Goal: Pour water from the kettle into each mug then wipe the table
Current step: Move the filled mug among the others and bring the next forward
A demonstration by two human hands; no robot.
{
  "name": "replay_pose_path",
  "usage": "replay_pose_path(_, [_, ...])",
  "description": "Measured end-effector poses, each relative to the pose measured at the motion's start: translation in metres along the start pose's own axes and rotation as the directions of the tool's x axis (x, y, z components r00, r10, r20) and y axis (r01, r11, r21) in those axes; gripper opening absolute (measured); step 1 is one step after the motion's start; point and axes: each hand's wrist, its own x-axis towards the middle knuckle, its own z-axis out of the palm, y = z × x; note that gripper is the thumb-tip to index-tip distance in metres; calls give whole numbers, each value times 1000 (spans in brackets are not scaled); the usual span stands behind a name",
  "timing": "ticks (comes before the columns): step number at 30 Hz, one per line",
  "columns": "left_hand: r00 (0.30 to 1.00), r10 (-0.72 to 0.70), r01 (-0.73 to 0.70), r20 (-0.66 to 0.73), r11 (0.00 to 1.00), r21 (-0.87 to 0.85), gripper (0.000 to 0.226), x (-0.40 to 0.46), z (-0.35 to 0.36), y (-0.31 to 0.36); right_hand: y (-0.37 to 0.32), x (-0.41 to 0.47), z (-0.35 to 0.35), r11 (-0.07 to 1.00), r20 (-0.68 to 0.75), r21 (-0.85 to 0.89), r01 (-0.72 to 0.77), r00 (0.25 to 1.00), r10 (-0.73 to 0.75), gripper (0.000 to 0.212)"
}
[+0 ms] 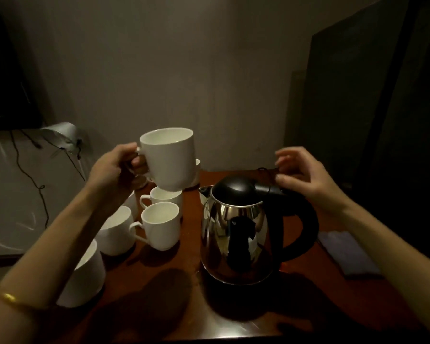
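One white mug [170,160] is held aloft by its handle in the left hand [112,167], while the right hand [301,173], fingers loosely spread and holding nothing, hovers above the steel kettle [236,232].

No text, label, brand, number or sign can be read anywhere in the view. The white mugs and the steel kettle show plain surfaces, and the dim light hides any fine print.
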Motion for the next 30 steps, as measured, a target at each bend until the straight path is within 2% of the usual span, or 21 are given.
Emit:
replay_pose_path(3, [998,-2,3,66,1000,-19,32,26,14,1,-12,46,7,1000,42,1,0,999,0,41])
replay_pose_path(7, [992,-42,49,116,997,-61,30,61,32,-9,-12,96,27,994,156,26,-103,983,97,56])
replay_pose_path(12, [978,-126,147,165,982,-122,30,107,48,-31,11,139,49,985,175,96,-142,977,124,62])
replay_pose_path(17, [975,-205,205,86,979,16,28,147,51,-75,56,173,66,984,124,93,-151,982,139,69])
replay_pose_path(22, [928,-354,355,116,935,9,21,186,46,-125,118,205,75,980,128,17,-197,973,193,76])
replay_pose_path(30, [858,-512,502,33,851,153,14,231,34,-185,187,234,94,963,207,33,-268,944,256,77])
